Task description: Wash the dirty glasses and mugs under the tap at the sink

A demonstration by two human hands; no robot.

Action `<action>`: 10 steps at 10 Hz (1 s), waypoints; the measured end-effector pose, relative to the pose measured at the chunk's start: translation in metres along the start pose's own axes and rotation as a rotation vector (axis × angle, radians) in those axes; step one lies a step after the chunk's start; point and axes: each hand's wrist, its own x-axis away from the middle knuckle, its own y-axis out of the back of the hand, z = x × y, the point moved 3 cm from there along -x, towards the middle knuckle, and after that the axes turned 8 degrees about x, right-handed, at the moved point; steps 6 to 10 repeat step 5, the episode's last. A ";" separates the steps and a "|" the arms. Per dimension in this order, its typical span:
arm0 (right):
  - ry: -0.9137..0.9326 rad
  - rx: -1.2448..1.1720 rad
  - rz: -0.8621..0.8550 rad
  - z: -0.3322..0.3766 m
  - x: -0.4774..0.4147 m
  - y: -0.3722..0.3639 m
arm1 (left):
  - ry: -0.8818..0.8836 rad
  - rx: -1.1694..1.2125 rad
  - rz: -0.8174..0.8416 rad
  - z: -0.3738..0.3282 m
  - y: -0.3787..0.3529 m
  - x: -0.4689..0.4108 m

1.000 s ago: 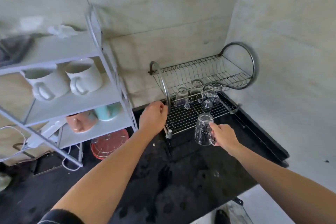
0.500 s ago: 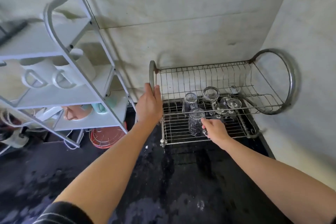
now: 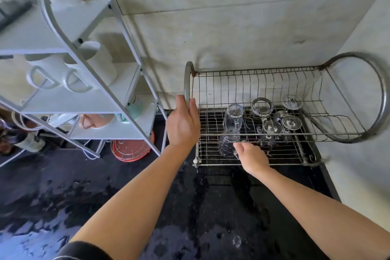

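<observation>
The left hand (image 3: 183, 121) is wrapped around the near end hoop of the wire dish rack (image 3: 259, 155), fingers closed on the tube, steadying it. The right hand (image 3: 252, 157) reaches onto the lower grid and pinches the handle of an inverted glass mug (image 3: 229, 142), which sits rim-down on the wires just left of the fingertips. Beyond the right hand, more upturned glasses (image 3: 272, 119) crowd the back of the rack, close together. The likeliest trouble is a wet handle slipping from that light pinch, tipping the mug against its neighbour just behind. The rim could also catch on the upper rail directly above the knuckles if lifted. Letting go too early on uneven wires might leave it rocking. The black counter (image 3: 221, 207) under both forearms is wet, so the rack itself could skid if pushed.
</observation>
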 end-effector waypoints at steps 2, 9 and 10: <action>-0.001 0.256 -0.071 0.008 0.006 0.020 | -0.006 0.001 0.024 0.004 -0.001 0.000; 0.073 0.064 -0.125 0.026 0.076 0.070 | 0.016 0.062 0.060 0.005 0.000 0.000; 0.073 0.064 -0.125 0.026 0.076 0.070 | 0.016 0.062 0.060 0.005 0.000 0.000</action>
